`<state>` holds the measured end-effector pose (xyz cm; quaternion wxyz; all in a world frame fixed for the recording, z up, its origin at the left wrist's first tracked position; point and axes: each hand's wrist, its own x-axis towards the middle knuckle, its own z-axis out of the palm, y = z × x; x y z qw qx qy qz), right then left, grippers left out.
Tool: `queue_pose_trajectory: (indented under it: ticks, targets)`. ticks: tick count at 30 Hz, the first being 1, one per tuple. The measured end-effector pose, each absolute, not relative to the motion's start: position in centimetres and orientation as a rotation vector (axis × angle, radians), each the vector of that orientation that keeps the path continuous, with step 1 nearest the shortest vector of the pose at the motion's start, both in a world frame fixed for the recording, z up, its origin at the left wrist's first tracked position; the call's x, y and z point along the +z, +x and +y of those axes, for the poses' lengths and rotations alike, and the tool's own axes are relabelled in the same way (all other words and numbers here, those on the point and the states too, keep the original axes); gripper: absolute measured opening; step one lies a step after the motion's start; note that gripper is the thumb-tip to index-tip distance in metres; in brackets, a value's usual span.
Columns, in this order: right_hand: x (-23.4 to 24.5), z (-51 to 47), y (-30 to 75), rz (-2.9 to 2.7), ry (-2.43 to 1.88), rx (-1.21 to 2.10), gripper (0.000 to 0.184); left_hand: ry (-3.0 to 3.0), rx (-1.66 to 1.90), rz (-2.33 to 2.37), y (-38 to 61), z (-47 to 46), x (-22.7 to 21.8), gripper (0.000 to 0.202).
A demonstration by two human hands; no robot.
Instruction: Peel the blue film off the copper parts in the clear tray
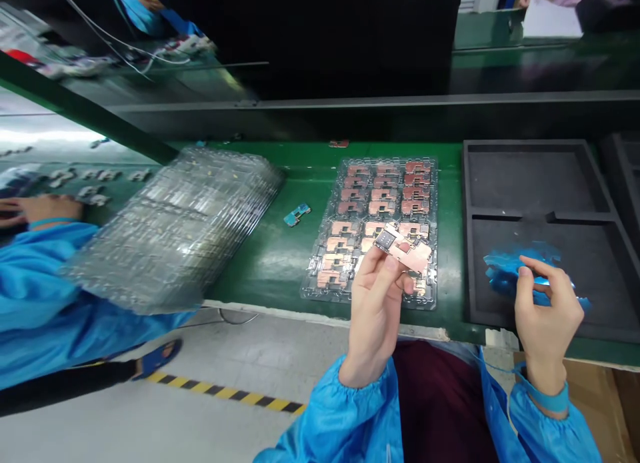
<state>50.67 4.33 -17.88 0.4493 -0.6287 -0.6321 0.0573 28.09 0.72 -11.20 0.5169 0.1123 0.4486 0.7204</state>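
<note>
Currently, one circuit board [415, 253] is gripped between the left hand's [377, 293] thumb and fingers, over the 4 o'clock part of one clear blister tray [325, 294]. That tray carries three columns of boards, eight visible in the left one. Around it sit one blue board [297, 214] at 9 o'clock, one reddish board [339, 143] at 11, and one black foam tray [525, 176] at 3. There, the right hand's [547, 310] thumb and forefinger nearly meet above blue film [500, 260]; whether they pinch any, I cannot tell. Lettering is too small to read.
</note>
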Motion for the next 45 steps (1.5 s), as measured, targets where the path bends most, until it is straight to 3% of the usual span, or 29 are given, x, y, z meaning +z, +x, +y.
queue_pose_trajectory:
  ticks: [21,36,42,45]
  targets:
    - [-18.4,4.5,51.0,-1.635,-1.527,0.119,0.026,-0.044,1.669,0.961,27.7,0.5,-10.7,0.027]
    - [-18.6,4.7,51.1,-1.686,-1.518,-0.010,0.024,-0.126,1.580,0.977,27.5,0.6,-9.8,0.002]
    - [-17.4,4.4,50.4,-1.655,-1.478,-0.044,0.022,-0.164,1.575,0.961,27.5,0.6,-9.5,0.003]
    - [-15.8,3.6,48.9,-1.619,-1.337,0.034,0.021,-0.066,1.614,0.992,27.7,0.3,-9.7,0.016]
